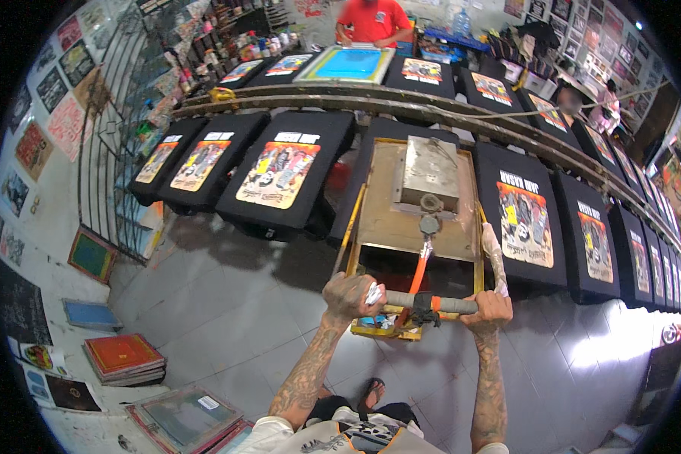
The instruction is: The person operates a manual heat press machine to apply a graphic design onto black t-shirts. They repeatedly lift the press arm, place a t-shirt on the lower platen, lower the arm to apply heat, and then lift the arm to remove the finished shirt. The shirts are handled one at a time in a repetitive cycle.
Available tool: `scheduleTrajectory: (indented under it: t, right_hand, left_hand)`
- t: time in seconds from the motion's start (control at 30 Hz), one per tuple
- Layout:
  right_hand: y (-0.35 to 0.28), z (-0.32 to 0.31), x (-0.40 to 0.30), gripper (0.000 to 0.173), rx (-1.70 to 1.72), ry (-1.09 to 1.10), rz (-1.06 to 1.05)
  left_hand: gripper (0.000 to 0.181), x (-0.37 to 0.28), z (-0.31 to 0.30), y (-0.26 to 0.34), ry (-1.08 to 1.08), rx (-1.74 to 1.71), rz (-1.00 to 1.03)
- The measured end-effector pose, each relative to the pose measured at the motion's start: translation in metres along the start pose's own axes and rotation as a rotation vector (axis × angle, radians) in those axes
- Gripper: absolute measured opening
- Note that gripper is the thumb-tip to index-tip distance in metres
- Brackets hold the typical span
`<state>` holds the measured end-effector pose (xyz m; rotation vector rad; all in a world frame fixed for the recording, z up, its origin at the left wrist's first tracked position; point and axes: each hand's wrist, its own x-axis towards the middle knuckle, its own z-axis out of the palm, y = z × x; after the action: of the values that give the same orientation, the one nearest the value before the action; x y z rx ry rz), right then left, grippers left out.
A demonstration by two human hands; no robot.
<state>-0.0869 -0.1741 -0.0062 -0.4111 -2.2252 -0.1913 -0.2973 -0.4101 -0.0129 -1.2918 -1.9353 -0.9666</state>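
Note:
Both my hands grip a grey-wrapped handlebar (400, 299) of a yellow-framed cart. My left hand (352, 295) closes round its left end, with something crumpled and white at the fingers. Round the right end is my right hand (488, 309). The cart carries a flat metal heater panel (386, 227) with a metal box (428, 170) on top, over a black shirt on a board. An orange cable (419, 272) runs from the box down to the bar. Printed black shirts lie on boards at either side, one to the left (323, 198) and one to the right (488, 198).
A long rail (318, 105) parts two rows of shirts. Behind it a person in a red shirt (371, 22) has hands at a blue screen-printing frame (346, 63). Stacked frames (126, 354) lie at the lower left by the wall. A rope (522, 112) crosses the upper right.

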Motion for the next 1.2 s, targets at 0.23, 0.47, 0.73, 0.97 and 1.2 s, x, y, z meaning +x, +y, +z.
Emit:
scheduleTrajectory:
  t: [0.23, 0.47, 0.73, 0.97, 1.2]
  right_hand:
    - [0.027, 0.036, 0.012, 0.026, -0.006, 0.024, -0.029]
    - [0.059, 0.042, 0.021, 0.016, 0.019, -0.052, -0.022]
    - [0.079, 0.049, 0.024, 0.022, 0.067, 0.01, -0.099]
    - [0.113, 0.063, 0.028, 0.022, 0.034, -0.016, -0.084]
    - [0.139, 0.069, 0.037, 0.027, 0.059, -0.059, -0.099]
  left_hand:
    - [0.024, 0.018, 0.022, -0.009, -0.004, 0.038, -0.027]
    - [0.029, 0.032, 0.039, 0.011, -0.035, 0.059, -0.085]
    - [0.028, 0.036, 0.051, 0.023, -0.022, 0.045, -0.1]
    - [0.032, 0.041, 0.075, 0.036, -0.082, 0.01, -0.116]
    - [0.035, 0.057, 0.079, 0.054, -0.105, -0.046, -0.133]
